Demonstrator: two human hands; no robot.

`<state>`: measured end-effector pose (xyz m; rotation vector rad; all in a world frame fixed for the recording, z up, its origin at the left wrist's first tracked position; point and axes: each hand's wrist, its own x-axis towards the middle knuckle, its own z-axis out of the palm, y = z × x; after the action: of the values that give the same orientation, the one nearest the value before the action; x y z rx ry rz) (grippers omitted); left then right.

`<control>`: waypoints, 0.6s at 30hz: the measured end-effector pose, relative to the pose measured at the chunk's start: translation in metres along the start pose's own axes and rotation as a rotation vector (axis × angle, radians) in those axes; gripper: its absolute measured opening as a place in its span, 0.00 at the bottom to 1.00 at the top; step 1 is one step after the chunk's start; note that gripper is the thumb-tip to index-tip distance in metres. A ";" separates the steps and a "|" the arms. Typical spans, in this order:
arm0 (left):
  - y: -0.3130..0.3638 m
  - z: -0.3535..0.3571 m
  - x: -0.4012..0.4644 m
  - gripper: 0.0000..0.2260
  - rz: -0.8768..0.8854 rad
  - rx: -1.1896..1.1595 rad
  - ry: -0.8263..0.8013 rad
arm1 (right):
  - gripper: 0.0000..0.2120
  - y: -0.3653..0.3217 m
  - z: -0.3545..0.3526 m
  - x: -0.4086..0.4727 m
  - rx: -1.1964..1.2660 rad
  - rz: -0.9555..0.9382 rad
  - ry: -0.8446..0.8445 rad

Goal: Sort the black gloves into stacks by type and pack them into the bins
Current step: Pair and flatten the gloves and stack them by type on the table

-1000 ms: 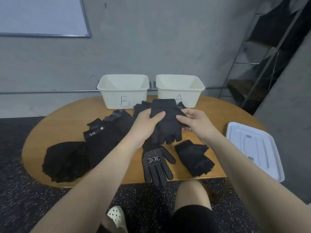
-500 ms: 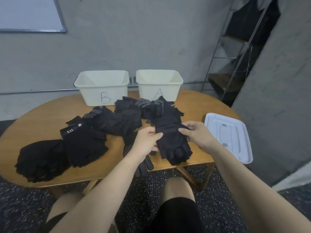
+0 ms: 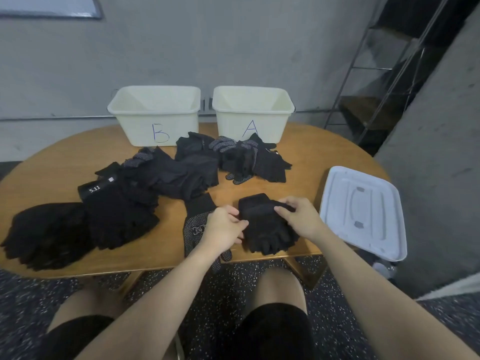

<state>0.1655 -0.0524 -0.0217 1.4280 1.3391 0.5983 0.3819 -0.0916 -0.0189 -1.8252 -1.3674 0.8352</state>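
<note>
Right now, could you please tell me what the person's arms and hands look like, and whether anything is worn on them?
Both forearms are bare to the bottom edge of the picture: no sleeves show. The left hand and right hand are bare too, with no gloves, rings, watch or wristband visible. Lower down, black shorts cover the thighs, leaving the knees uncovered.

White lid on wooden table

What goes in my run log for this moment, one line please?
phase: stacking | left hand and right hand: holding fingerless gloves on table | bins A, B: empty
</note>
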 end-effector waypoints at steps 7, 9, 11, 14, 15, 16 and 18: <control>-0.010 0.003 -0.006 0.18 0.602 0.695 0.190 | 0.10 0.009 0.004 -0.005 0.070 0.073 0.033; -0.012 0.007 0.002 0.23 0.690 0.815 0.032 | 0.20 0.010 0.003 -0.011 0.066 0.094 0.001; -0.015 0.012 0.009 0.25 0.686 0.896 -0.111 | 0.29 0.013 0.001 -0.017 0.042 0.133 -0.034; -0.024 0.017 0.017 0.28 0.653 0.968 -0.189 | 0.29 0.017 -0.001 -0.026 0.048 0.160 -0.077; -0.026 0.019 0.019 0.28 0.651 0.977 -0.187 | 0.28 0.017 -0.002 -0.029 0.033 0.157 -0.080; -0.028 0.021 0.021 0.29 0.651 0.979 -0.177 | 0.26 0.017 -0.004 -0.031 0.008 0.149 -0.084; -0.031 0.025 0.024 0.29 0.648 0.979 -0.149 | 0.22 0.017 -0.006 -0.035 -0.047 0.130 -0.110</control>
<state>0.1807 -0.0441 -0.0649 2.6963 1.0533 0.1937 0.3871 -0.1299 -0.0270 -1.9466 -1.3574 0.9918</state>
